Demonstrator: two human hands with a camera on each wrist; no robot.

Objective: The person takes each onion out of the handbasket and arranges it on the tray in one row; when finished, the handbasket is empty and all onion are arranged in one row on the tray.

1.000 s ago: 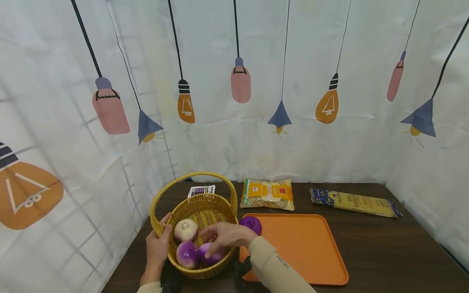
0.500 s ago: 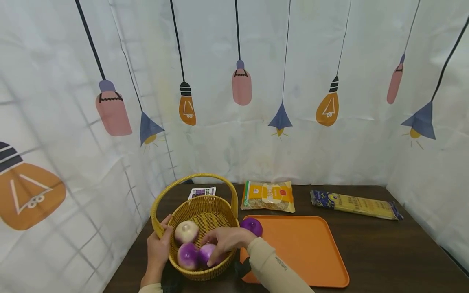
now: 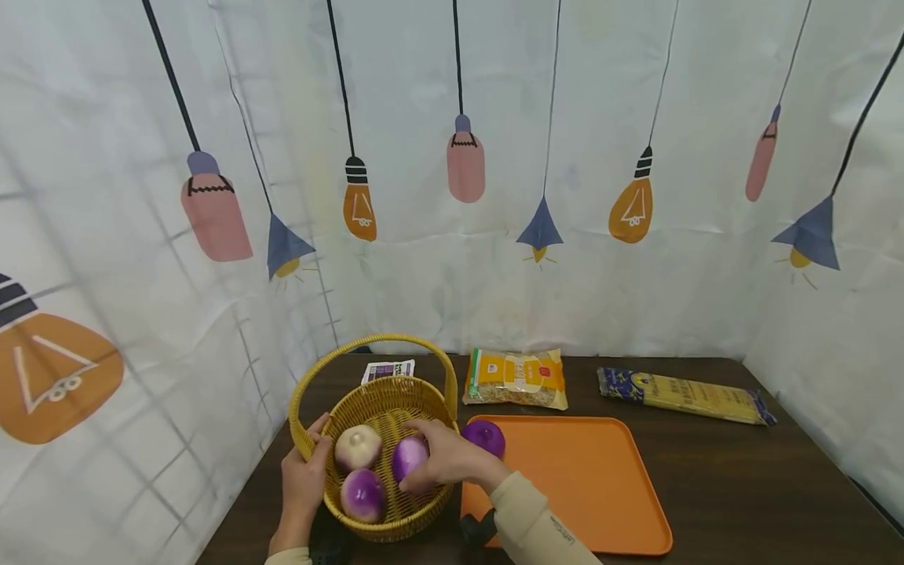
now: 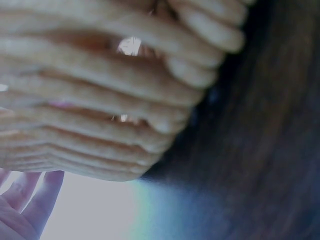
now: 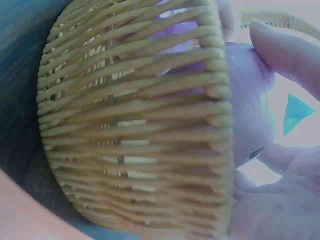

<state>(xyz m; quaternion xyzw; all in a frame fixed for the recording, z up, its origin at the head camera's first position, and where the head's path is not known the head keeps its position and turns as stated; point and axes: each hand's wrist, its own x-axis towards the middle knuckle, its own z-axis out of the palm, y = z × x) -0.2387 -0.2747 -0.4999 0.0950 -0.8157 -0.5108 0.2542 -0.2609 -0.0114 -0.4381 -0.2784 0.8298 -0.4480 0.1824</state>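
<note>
My left hand (image 3: 304,475) grips the left side of a yellow wicker basket (image 3: 391,399), at the foot of its arched handle. In the left wrist view the woven wall (image 4: 100,95) fills much of the frame. With thumb and fingers spread around it, my right hand (image 3: 448,455) holds a purple onion (image 3: 408,457) inside the basket. The right wrist view shows this onion (image 5: 247,105) above the rim line, thumb on one side and fingers on the other. A pale onion (image 3: 357,447) and another purple onion (image 3: 363,496) lie at the basket's left.
An orange tray (image 3: 572,479) sits right of the basket, a dark purple onion (image 3: 485,437) at its back left corner. Behind stand a small white packet (image 3: 388,369), an orange-labelled bag (image 3: 515,377) and a long yellow-blue packet (image 3: 685,394). A printed curtain (image 3: 424,282) surrounds the table.
My right hand has closed around the purple onion and shifted it up and away from the onion beside it, leaving a gap between the two. My left hand stays on the basket.
</note>
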